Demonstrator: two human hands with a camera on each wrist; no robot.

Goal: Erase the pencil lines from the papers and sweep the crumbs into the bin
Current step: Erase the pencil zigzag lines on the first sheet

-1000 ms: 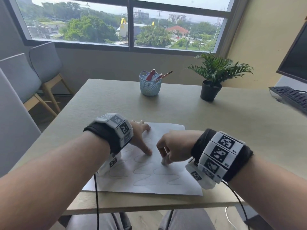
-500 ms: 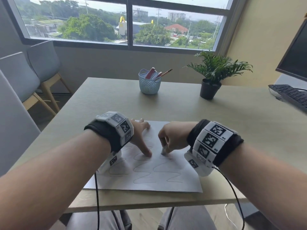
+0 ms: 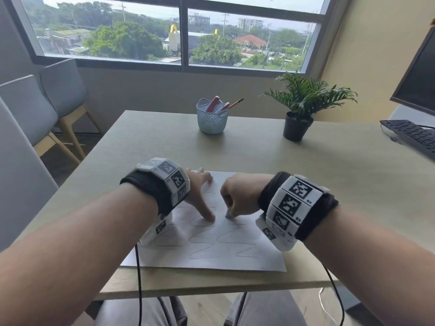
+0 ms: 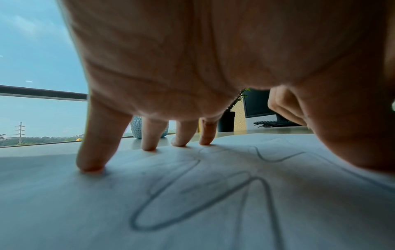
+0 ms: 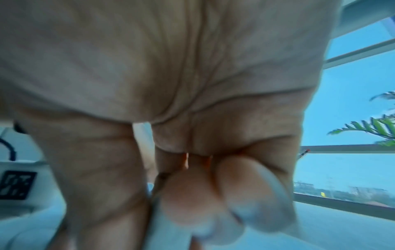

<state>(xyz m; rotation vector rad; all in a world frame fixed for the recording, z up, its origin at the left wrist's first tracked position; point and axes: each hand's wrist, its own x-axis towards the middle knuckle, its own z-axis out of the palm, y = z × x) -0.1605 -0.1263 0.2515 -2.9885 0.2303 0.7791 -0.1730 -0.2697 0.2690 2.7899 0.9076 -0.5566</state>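
A white sheet of paper [image 3: 211,250] with wavy pencil lines [image 3: 235,241] lies at the table's near edge. My left hand [image 3: 200,196] presses it flat with spread, straight fingertips [image 4: 89,167], as the left wrist view shows over the pencil lines [image 4: 192,199]. My right hand [image 3: 237,198] is curled around a small white eraser [image 3: 228,214] whose tip touches the paper just right of my left thumb. In the right wrist view the right hand [image 5: 203,194] is a blurred fist and the eraser is mostly hidden.
A pale blue basket [image 3: 211,118] with pencils stands at the table's far middle, and a potted plant [image 3: 299,114] to its right. A keyboard [image 3: 412,137] and monitor [image 3: 419,78] sit at the far right. Chairs [image 3: 47,102] stand left. No bin is in view.
My right hand with the eraser has moved away from me and slightly left across the paper, closer to my left thumb. The left hand has stayed pressed on the sheet.
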